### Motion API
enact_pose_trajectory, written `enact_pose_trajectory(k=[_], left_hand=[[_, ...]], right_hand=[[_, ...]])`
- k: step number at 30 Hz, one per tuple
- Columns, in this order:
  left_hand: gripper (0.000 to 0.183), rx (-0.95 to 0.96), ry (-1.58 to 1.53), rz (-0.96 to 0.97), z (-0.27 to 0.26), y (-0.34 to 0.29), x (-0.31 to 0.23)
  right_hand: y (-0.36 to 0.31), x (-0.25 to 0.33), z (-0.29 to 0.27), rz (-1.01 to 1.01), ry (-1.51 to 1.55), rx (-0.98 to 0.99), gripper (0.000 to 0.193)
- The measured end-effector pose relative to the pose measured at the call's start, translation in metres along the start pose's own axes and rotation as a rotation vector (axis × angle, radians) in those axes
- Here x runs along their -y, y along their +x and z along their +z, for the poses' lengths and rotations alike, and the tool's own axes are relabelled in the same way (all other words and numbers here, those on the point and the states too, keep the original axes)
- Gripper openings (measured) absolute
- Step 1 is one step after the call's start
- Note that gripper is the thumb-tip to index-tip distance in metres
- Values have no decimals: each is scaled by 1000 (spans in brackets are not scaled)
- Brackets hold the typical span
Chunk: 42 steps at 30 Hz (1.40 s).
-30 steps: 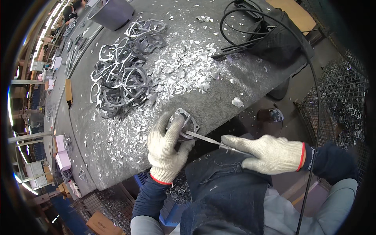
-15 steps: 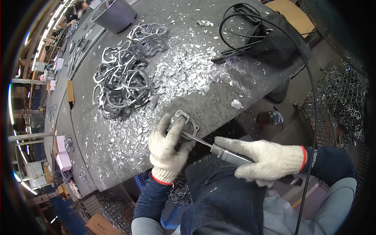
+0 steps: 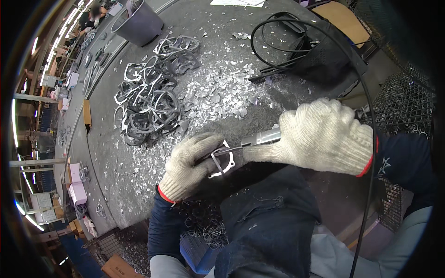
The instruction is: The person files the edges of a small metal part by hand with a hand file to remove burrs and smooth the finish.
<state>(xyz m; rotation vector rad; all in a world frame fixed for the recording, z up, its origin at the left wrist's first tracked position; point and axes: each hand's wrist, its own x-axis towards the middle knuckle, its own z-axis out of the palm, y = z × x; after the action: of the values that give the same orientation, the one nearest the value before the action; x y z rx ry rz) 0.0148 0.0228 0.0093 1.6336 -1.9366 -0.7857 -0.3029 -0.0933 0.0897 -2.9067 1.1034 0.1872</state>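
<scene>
My left hand [image 3: 187, 162], in a white knit glove with a red cuff, grips a small cast metal frame [image 3: 231, 162] at the table's near edge. The frame is silvery, open in the middle, with a lug at one corner. My right hand [image 3: 324, 136], gloved alike, is closed round a grey cylindrical file tool [image 3: 264, 137]. Its thin dark rod reaches left across the frame, close to my left fingers. Whether the rod's tip touches metal is hidden by the left glove.
A heap of similar metal frames [image 3: 148, 99] lies on the grey table [image 3: 250, 37], beside scattered silvery flakes [image 3: 218, 95]. A grey bucket [image 3: 139, 23] stands at the far left. A black hose [image 3: 369, 120] hangs down on the right. Below the table edge is a blue crate [image 3: 199, 254].
My right hand has risen and turned, so the tool now lies nearly level across the frame. My left hand has shifted slightly left, and the frame has turned in its grip.
</scene>
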Motion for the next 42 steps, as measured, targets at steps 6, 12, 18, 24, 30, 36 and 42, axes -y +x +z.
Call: enact_pose_trajectory(k=[6,12,18,24,30,36,42], left_hand=[[60,197,-118,-81,-23,9,13],[61,212,-93,1,-26,12,18],[65,302,-504,-325,-30,18,22],[66,343,-434,-293,-34,18,22],[65,280,-132,47,-30,11,22],[63,209,22,136,-23,1,18],[61,199,106,161,-22,2,14]], right_hand=[[14,-15,9,-161,-84,179,64],[11,-20,27,-302,-90,-25,43],[20,-30,36,-295,-195,-36,41],[1,-39,46,-426,61,168,68],[4,-42,51,-355,741,573,93],[-6,-30,38,-300,628,544,88],[-10,-18,32,-151,643,638,79]])
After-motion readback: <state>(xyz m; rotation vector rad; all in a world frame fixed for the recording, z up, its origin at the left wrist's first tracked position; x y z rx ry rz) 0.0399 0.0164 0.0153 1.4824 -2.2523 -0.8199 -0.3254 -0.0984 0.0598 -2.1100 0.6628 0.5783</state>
